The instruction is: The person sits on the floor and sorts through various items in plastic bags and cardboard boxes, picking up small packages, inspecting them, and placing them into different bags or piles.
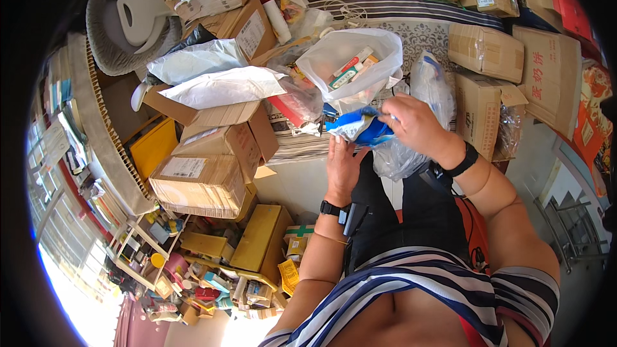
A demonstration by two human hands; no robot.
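A crumpled blue-and-white plastic packet (pixel 359 127) is held between my two hands, close above my lap. My left hand (pixel 341 167) supports its lower edge from below, thumb and fingers against it. With bent fingers, my right hand (pixel 417 119) pinches the packet's right end. Just beyond the packet stands a translucent white plastic bag (pixel 313 58), its mouth wide, with several small cartons (pixel 348 75) inside. Clear plastic wrapping (pixel 402 158) hangs beneath my right hand over my thighs. What the packet contains cannot be seen.
Cardboard boxes (pixel 197 185) and white mailer bags (pixel 221 87) crowd the left. More cartons (pixel 486 53) stand at the right. A clear bag (pixel 430 84) lies beside the white bag. A cable (pixel 354 13) rests on the striped cloth (pixel 385 2) at the back.
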